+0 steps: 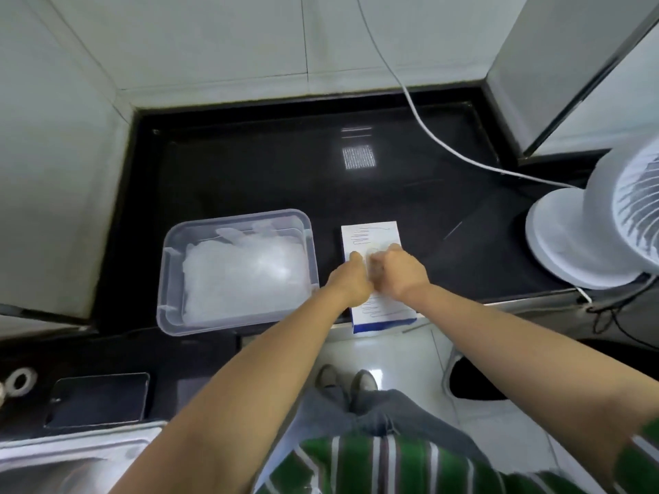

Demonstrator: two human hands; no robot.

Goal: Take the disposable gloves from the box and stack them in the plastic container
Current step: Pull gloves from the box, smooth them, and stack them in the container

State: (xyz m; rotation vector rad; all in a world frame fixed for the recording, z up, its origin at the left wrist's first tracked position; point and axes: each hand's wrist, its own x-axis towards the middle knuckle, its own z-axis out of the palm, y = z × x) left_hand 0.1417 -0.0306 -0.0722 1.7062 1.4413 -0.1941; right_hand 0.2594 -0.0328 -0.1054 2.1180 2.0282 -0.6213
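Hands at the box, mid-extraction. Both hands meet over the slot of the box point(374, 234), which lies on the dark surface point(249, 172) right of the container point(167, 279), its near end overhanging the edge. My right hand point(401, 272) has its grip closed, fingers curled in a pinch on a pale film I take for a glove point(374, 257). The left hand point(351, 280) is also curled at the slot; whether its grip is on the glove or steadying the box, I cannot tell, as blur hides the fingertips.

Risks, as I judge them: a sharp tug may drag several gloves out together, or tip the overhanging box off the near edge; the fan point(588, 229), near at right, could lift so light a film if running.

Contents: the container holds a flat stack of clear gloves point(242, 276), filling most of its floor; the box's remaining stock is hidden.
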